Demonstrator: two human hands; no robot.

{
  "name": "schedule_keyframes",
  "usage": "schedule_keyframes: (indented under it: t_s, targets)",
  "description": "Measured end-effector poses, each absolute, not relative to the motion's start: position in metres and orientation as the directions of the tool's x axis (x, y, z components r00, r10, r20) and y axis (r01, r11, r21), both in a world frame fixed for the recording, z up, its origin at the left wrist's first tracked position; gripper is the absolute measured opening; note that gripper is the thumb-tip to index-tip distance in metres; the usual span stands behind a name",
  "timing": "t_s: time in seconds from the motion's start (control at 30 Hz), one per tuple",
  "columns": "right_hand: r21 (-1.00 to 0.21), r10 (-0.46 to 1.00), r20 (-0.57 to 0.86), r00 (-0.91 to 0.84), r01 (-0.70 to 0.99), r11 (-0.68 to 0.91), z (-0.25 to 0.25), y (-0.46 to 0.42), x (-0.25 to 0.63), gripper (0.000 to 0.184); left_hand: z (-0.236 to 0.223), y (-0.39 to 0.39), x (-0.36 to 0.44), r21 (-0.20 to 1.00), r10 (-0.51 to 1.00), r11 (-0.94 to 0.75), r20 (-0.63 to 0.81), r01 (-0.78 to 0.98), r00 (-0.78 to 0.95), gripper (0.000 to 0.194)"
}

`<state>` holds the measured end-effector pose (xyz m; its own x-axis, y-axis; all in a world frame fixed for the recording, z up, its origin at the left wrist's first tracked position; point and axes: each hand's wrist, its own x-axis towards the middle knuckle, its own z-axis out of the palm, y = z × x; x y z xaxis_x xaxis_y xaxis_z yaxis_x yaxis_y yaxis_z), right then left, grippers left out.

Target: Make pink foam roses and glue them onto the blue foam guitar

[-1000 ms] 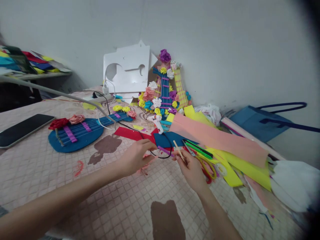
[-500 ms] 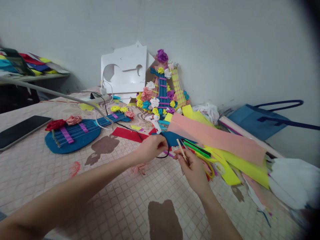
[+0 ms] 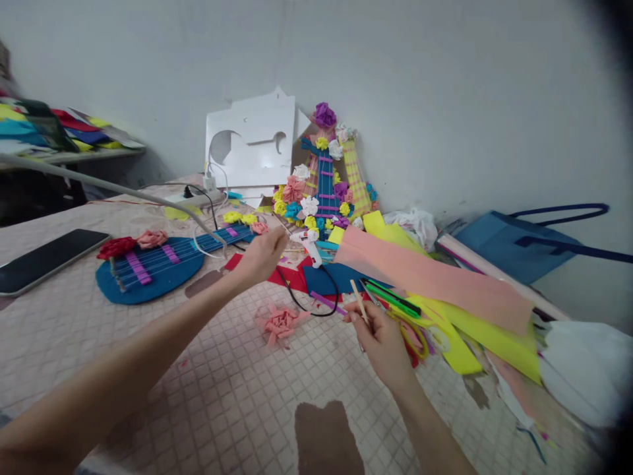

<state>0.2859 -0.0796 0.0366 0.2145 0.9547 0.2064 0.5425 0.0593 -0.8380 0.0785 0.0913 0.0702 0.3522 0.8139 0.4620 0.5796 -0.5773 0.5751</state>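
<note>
My left hand (image 3: 266, 256), fingers curled closed, is over the table just left of a white glue gun (image 3: 310, 247); whatever it may hold is hidden. Held in my right hand (image 3: 383, 340) is a thin wooden stick (image 3: 359, 298) that points up. A pink crepe-paper flower (image 3: 281, 322) lies between my forearms. From the glue gun a black cord (image 3: 327, 313) loops across red and blue felt (image 3: 326, 278). Beside my right hand are a green cutter knife (image 3: 393, 298) and yellow-handled scissors (image 3: 414, 340).
At the left lie a blue paper guitar (image 3: 161, 274) with flowers and a phone (image 3: 49, 262). Finished flowered guitars (image 3: 325, 175) and white cut-out board (image 3: 252, 152) lean at the back. Pink felt (image 3: 435, 274), yellow felt (image 3: 457, 356) and a blue bag (image 3: 514, 244) fill the right.
My left hand has moved left and farther back, away from the cord loop, uncovering the pink flower. My right hand stays nearly in place with the stick. The view has shifted slightly.
</note>
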Motion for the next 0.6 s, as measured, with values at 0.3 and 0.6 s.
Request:
schedule_keyframes:
  t_s: [0.3,0.6]
  targets:
    - [-0.802,0.953,0.245,0.178,0.590,0.096,0.029,-0.079,0.280,0.019,0.043,0.142,0.047,0.504,0.828,-0.552,0.424,0.664,0.367,0.013]
    - [-0.773,0.967,0.200,0.156,0.631,0.059,0.028,-0.081,0.272,0.018,0.024,0.158,0.041,0.525,0.796,-0.605,0.422,0.598,0.435,0.021]
